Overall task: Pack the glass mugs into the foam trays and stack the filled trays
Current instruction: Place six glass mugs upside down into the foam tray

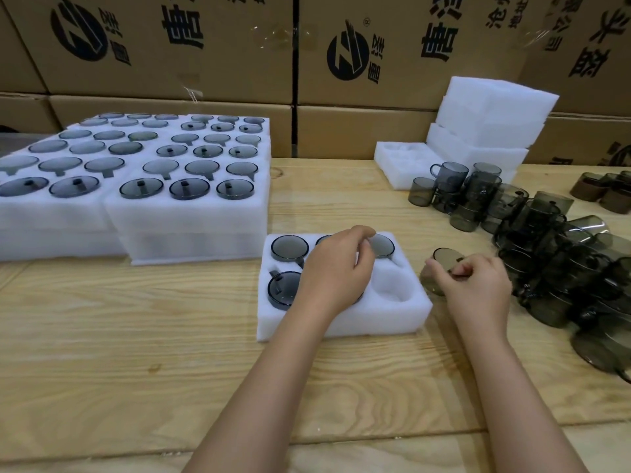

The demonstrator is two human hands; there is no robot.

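Two bare forearms [273,387] reach over a wooden table [136,336]. Right hand [474,285] grips a smoky glass mug [440,264] just right of the foam tray [341,322] — its empty near-right pocket [392,288] lies immediately left of the mug. Left hand [336,268] hovers curled above the tray; whether it grasps anything is unclear.

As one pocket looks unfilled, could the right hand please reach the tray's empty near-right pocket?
Probably yes: the right hand, gripping a mug, is beside the foam tray, and the empty pocket lies uncovered; the left hand is over the middle pockets.
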